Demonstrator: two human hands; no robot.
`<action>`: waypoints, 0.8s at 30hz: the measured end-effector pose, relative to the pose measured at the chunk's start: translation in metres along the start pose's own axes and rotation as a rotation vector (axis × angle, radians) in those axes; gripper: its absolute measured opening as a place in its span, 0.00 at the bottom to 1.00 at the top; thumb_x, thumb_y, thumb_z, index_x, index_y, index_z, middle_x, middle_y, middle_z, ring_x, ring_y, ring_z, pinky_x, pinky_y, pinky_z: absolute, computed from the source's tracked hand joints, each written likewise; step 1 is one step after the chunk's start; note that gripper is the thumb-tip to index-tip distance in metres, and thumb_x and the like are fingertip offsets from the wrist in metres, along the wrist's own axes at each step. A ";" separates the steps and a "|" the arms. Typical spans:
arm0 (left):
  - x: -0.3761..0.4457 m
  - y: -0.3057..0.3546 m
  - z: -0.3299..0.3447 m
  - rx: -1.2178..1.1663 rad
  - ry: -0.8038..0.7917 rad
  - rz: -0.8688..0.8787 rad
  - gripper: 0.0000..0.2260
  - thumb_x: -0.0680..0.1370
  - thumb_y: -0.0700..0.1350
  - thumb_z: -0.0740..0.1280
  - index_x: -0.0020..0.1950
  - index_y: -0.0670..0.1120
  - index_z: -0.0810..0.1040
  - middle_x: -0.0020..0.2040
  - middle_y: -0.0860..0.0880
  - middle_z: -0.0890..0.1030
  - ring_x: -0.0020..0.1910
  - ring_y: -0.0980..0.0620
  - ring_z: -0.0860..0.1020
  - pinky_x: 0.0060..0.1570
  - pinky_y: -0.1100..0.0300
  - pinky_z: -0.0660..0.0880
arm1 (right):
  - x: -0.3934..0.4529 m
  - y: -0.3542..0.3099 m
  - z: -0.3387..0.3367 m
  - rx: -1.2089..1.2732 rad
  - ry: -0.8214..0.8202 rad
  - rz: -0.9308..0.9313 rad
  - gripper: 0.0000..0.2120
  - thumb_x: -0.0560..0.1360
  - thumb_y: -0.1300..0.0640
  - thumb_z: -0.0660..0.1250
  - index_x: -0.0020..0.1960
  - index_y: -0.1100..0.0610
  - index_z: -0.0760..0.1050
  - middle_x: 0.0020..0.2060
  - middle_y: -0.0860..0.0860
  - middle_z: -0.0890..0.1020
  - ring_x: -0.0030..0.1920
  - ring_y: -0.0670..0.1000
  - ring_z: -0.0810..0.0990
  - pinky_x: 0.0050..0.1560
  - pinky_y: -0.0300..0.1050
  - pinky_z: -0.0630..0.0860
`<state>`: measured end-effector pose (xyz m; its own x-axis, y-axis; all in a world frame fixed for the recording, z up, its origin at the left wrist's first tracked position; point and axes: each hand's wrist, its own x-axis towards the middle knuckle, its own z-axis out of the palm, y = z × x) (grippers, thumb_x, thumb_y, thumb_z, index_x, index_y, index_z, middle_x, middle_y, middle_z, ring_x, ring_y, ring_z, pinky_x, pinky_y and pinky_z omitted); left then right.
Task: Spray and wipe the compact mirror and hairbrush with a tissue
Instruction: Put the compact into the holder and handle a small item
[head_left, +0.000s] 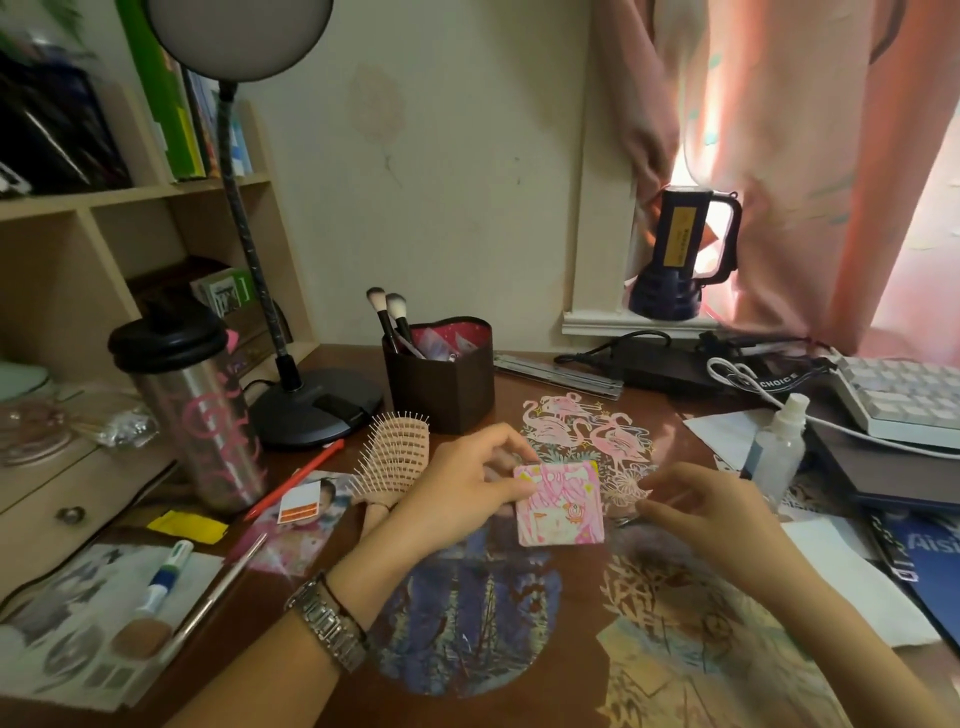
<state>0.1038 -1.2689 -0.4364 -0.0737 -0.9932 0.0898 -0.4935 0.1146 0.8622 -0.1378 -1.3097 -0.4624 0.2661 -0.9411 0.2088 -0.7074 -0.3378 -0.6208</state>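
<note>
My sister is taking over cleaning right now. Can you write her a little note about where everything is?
Left hand holds the closed compact mirror by its left edge, above the desk.
Right hand is beside it, holding nothing, fingers loosely curled.
Hairbrush lies left of the mirror.
Spray bottle stands to the right, a tissue near it.
Nothing looks sprayed or wiped yet; both items remain.

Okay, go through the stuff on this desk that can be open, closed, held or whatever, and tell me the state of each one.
compact mirror: closed, held by the left hand
right hand: holds nothing, fingers loosely curled beside the mirror
hairbrush: lying on the desk, bristles up
spray bottle: upright, cap on
tumbler: upright, lid on
desk lamp: off
drawer: shut
</note>
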 end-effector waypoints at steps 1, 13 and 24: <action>0.001 0.005 -0.009 -0.016 0.039 0.012 0.07 0.75 0.39 0.69 0.51 0.46 0.77 0.47 0.51 0.82 0.45 0.54 0.83 0.41 0.58 0.82 | 0.002 -0.001 0.001 -0.004 -0.003 -0.004 0.06 0.70 0.52 0.72 0.45 0.47 0.77 0.36 0.42 0.81 0.35 0.41 0.80 0.33 0.33 0.74; 0.101 0.013 -0.122 -0.086 0.453 0.015 0.10 0.73 0.33 0.69 0.41 0.48 0.77 0.45 0.45 0.80 0.48 0.46 0.82 0.44 0.49 0.82 | 0.032 -0.011 0.011 -0.040 -0.071 -0.008 0.07 0.69 0.51 0.72 0.44 0.43 0.75 0.38 0.39 0.81 0.36 0.40 0.80 0.33 0.31 0.74; 0.182 -0.033 -0.128 0.145 0.476 -0.134 0.07 0.72 0.34 0.70 0.49 0.41 0.78 0.51 0.39 0.81 0.49 0.43 0.82 0.43 0.47 0.82 | 0.040 -0.011 0.007 0.102 -0.081 0.001 0.17 0.54 0.30 0.64 0.38 0.38 0.78 0.36 0.25 0.78 0.39 0.33 0.78 0.36 0.26 0.74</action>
<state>0.2170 -1.4563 -0.3846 0.3846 -0.8942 0.2291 -0.5893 -0.0468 0.8066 -0.1144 -1.3439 -0.4525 0.3198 -0.9357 0.1489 -0.6387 -0.3290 -0.6956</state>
